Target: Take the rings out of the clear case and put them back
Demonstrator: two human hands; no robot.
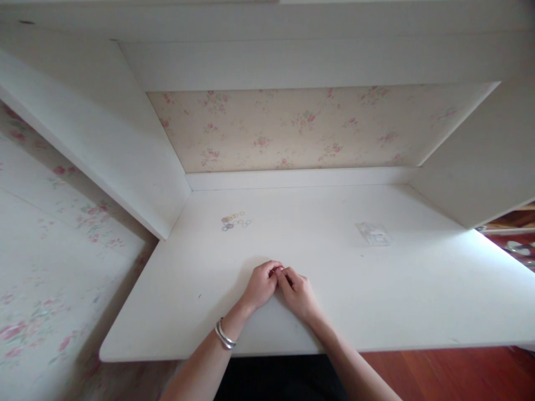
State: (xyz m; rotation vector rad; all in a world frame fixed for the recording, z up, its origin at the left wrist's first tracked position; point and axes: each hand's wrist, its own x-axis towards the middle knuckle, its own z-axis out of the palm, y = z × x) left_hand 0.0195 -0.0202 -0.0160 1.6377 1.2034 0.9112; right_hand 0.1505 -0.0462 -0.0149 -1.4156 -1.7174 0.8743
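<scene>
Over the white desk, my left hand and my right hand meet at their fingertips. Both are closed in a pinch, thumbs and index fingers pressed together. Whatever sits between them is hidden or too small to make out. Beyond my left hand lies a loose group of small rings, some gold-coloured and some silvery. To the far right of my hands rests a clear plastic bag, flat on the desk.
White side panels stand at left and right, with a white shelf overhead. A tiny dark mark shows on the desktop left of my hands. The desk's front edge runs close to my body.
</scene>
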